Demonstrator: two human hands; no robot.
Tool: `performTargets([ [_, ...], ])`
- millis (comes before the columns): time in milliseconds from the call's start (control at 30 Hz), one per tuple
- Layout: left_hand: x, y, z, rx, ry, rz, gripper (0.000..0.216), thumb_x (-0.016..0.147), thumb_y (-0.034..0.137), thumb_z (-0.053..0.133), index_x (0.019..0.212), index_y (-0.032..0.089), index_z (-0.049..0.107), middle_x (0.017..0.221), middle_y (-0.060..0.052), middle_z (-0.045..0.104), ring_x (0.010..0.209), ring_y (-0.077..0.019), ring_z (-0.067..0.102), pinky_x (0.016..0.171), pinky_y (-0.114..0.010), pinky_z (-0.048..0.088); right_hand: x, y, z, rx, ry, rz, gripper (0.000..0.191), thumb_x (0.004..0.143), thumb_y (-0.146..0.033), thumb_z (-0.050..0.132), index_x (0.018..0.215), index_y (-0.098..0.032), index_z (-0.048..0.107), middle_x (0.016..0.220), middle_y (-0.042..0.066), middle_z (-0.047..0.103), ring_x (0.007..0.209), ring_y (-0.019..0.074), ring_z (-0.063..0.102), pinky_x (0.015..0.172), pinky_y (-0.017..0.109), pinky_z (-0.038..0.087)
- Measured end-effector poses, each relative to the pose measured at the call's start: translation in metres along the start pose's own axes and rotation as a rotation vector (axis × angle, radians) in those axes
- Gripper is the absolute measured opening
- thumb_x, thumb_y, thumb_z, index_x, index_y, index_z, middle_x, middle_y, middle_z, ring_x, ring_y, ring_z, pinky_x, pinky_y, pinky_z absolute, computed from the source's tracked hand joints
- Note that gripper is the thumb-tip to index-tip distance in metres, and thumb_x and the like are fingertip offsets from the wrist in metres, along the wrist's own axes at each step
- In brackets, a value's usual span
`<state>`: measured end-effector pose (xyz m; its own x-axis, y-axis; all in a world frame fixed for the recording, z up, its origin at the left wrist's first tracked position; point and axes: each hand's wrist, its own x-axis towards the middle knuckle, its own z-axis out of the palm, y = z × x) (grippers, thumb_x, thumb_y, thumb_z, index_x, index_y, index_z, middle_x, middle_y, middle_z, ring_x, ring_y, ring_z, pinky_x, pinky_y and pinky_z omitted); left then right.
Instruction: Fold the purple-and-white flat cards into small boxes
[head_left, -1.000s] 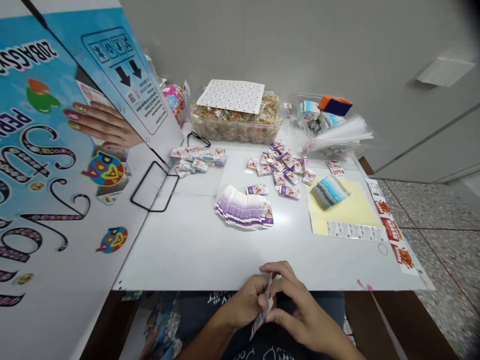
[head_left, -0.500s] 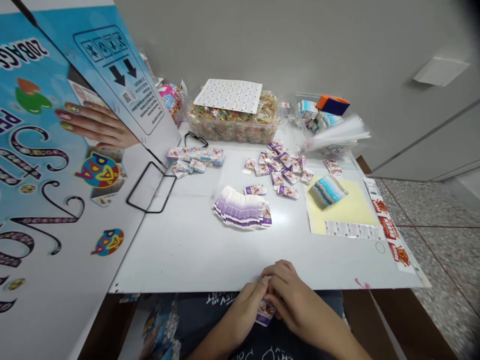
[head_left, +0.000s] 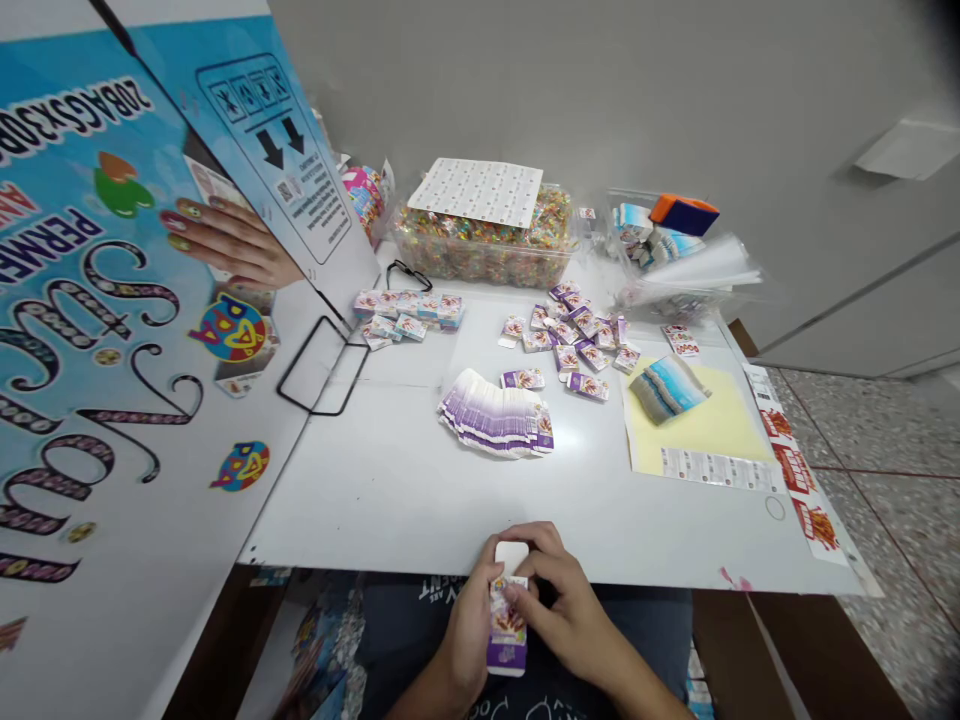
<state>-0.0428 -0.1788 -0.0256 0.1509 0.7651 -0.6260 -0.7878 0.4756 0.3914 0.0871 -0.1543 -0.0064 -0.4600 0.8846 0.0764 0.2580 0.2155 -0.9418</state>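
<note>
A small purple and white printed carton [head_left: 508, 640] is held at the table's front edge, its white top flap [head_left: 511, 556] standing up. My left hand [head_left: 466, 625] is closed round the carton's left side. My right hand [head_left: 562, 605] grips it from the right, thumb on the printed front and fingers behind the upper end. Beyond my hands lies a fanned stack of flat purple and white cartons [head_left: 495, 415]. Behind that, several small made-up purple boxes [head_left: 574, 325] lie in a loose pile.
Light-blue boxes [head_left: 409, 308] sit at the back left beside a black wire stand [head_left: 322, 368]. Behind are a clear tub of colourful bits [head_left: 480, 262] and a clear bin [head_left: 622, 285]. A yellow sheet [head_left: 690, 435] bears a blue-grey stack [head_left: 667, 388]. A large printed display board [head_left: 172, 400] rises at left.
The carton has turned more upright in my hands, and its front and white top flap now show. My fingers have spread from their clasped position. The whole view has shifted slightly.
</note>
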Motion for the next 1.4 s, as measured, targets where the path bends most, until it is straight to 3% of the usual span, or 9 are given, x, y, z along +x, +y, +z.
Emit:
performTargets([
  [133, 0.001, 0.002, -0.001, 0.092, -0.008, 0.096, 0.028, 0.076, 0.039, 0.071, 0.091, 0.020, 0.057, 0.080, 0.002, 0.065, 0.076, -0.0154, 0.064, 0.073, -0.026, 0.049, 0.005, 0.011, 0.009, -0.068, 0.183, -0.048, 0.009, 0.095, -0.021, 0.059, 0.088, -0.023, 0.065, 0.083, 0.003, 0.066, 0.082, 0.0203, 0.059, 0.075, 0.035, 0.050],
  [267, 0.002, 0.003, -0.003, 0.315, -0.075, 0.100, 0.037, 0.085, 0.049, 0.069, 0.103, 0.020, 0.057, 0.087, 0.000, 0.067, 0.071, -0.0141, 0.064, 0.072, -0.027, 0.052, 0.007, 0.017, 0.009, -0.198, 0.396, -0.106, 0.018, 0.094, -0.019, 0.059, 0.110, -0.024, 0.062, 0.088, 0.003, 0.067, 0.084, 0.0218, 0.060, 0.080, 0.040, 0.048],
  [333, 0.003, 0.001, -0.004, 0.380, -0.095, 0.070, 0.040, 0.086, 0.056, 0.066, 0.099, 0.020, 0.055, 0.072, 0.003, 0.062, 0.054, -0.0117, 0.058, 0.055, -0.024, 0.048, 0.009, 0.016, 0.004, -0.195, 0.333, -0.146, 0.021, 0.095, -0.017, 0.057, 0.113, -0.025, 0.064, 0.088, 0.003, 0.069, 0.082, 0.0211, 0.061, 0.085, 0.043, 0.046],
  [433, 0.004, -0.001, -0.006, 0.407, -0.086, 0.103, 0.043, 0.086, 0.061, 0.063, 0.093, 0.020, 0.051, 0.057, 0.007, 0.054, 0.043, -0.0094, 0.051, 0.044, -0.019, 0.039, 0.013, 0.011, -0.004, -0.050, 0.173, -0.118, 0.014, 0.096, -0.019, 0.057, 0.094, -0.024, 0.070, 0.082, 0.003, 0.071, 0.080, 0.0200, 0.063, 0.084, 0.044, 0.046],
  [533, 0.003, 0.002, -0.006, 0.416, -0.095, 0.145, 0.044, 0.087, 0.061, 0.061, 0.105, 0.022, 0.049, 0.064, 0.006, 0.057, 0.043, -0.0096, 0.050, 0.044, -0.020, 0.040, 0.015, 0.010, -0.007, 0.138, 0.143, 0.006, 0.014, 0.093, -0.026, 0.064, 0.081, -0.023, 0.070, 0.083, 0.004, 0.071, 0.085, 0.0207, 0.064, 0.082, 0.040, 0.050],
  [633, 0.000, 0.011, -0.002, 0.561, -0.061, 0.258, 0.047, 0.089, 0.058, 0.060, 0.118, 0.022, 0.048, 0.073, 0.003, 0.062, 0.055, -0.0111, 0.055, 0.053, -0.022, 0.043, 0.015, 0.011, -0.004, 0.269, 0.141, 0.142, 0.012, 0.091, -0.033, 0.068, 0.087, -0.022, 0.069, 0.090, 0.005, 0.070, 0.089, 0.0210, 0.065, 0.083, 0.037, 0.053],
  [833, 0.002, 0.028, 0.001, 0.897, -0.152, 0.485, 0.045, 0.098, 0.049, 0.049, 0.132, 0.019, 0.048, 0.067, 0.001, 0.063, 0.060, -0.0142, 0.055, 0.062, -0.025, 0.043, 0.013, 0.014, 0.002, 0.404, 0.213, 0.297, 0.019, 0.089, -0.039, 0.069, 0.089, -0.020, 0.069, 0.081, 0.002, 0.063, 0.073, 0.0163, 0.058, 0.066, 0.028, 0.050],
  [1100, 0.008, 0.038, 0.004, 1.079, -0.228, 0.499, 0.041, 0.098, 0.041, 0.051, 0.132, 0.019, 0.053, 0.065, 0.002, 0.062, 0.054, -0.0131, 0.053, 0.059, -0.024, 0.040, 0.012, 0.010, -0.001, 0.404, 0.287, 0.187, 0.013, 0.089, -0.032, 0.070, 0.083, -0.022, 0.074, 0.080, 0.003, 0.067, 0.074, 0.0172, 0.063, 0.068, 0.030, 0.053],
  [1400, 0.019, 0.021, -0.002, 0.900, 0.004, 0.640, 0.020, 0.092, 0.037, 0.063, 0.101, 0.019, 0.066, 0.088, -0.006, 0.075, 0.082, -0.0191, 0.069, 0.076, -0.027, 0.051, 0.007, 0.012, -0.001, 0.190, 0.284, 0.092, 0.021, 0.096, -0.025, 0.062, 0.111, -0.027, 0.077, 0.104, 0.008, 0.073, 0.093, 0.0212, 0.070, 0.081, 0.034, 0.058],
])
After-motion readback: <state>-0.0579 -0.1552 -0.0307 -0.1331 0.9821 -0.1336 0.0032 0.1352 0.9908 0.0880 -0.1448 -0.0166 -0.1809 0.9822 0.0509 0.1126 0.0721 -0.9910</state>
